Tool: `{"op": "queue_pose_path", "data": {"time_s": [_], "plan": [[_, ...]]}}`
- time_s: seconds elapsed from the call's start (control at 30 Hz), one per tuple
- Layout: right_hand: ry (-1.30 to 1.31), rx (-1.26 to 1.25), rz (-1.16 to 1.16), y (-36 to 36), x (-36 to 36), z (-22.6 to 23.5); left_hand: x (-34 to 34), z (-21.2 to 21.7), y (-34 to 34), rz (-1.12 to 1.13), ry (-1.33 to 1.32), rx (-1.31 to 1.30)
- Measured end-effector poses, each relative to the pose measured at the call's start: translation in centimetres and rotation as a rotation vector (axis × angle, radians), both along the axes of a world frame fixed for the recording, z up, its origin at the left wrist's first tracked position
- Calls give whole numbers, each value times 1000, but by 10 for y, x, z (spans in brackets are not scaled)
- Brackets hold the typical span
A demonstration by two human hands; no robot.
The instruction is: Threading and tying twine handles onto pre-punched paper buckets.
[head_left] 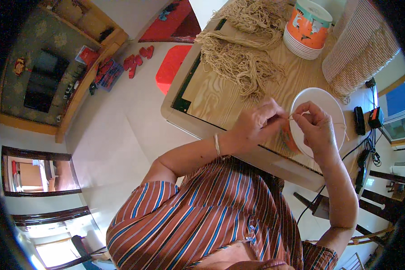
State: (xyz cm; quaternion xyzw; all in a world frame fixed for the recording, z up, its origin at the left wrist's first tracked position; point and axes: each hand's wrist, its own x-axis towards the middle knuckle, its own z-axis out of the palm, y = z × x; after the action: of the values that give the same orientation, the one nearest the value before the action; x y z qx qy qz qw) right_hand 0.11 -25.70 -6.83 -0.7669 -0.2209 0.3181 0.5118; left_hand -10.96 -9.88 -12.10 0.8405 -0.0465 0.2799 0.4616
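Note:
My left hand and my right hand meet over a white paper plate on the wooden table. Both pinch a thin beige string stretched between the fingertips; a loose end trails right toward the plate's edge. An orange patterned piece shows under the plate, between my hands. A bracelet circles my left wrist.
A heap of beige string bundles lies at the table's far side. A stack of paper plates topped by an orange patterned cup stands at the back. Ribbed paper cups lie right. Cables and black devices sit at the right edge.

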Motion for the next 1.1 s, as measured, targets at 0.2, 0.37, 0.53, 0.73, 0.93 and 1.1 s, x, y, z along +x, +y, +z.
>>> {"op": "queue_pose_path", "data": {"time_s": [0.2, 0.37, 0.53, 0.73, 0.93, 1.1], "plan": [[-10, 3, -39, 1, -1, -2, 5, -1, 3, 2, -55, 59], [-69, -14, -23, 1, 0, -5, 3, 2, 1, 8, 6, -34], [-92, -18, -10, 1, 0, -3, 2, -7, 0, 42, 123, -220], [-92, 25, -7, -1, 0, -6, 3, -15, -1, 71, 105, -29], [-146, 33, 16, 1, 0, -8, 11, -10, -12, -3, 156, -162], [-135, 22, 6, -1, 1, -9, 11, -6, -18, 21, 231, -264]]}}
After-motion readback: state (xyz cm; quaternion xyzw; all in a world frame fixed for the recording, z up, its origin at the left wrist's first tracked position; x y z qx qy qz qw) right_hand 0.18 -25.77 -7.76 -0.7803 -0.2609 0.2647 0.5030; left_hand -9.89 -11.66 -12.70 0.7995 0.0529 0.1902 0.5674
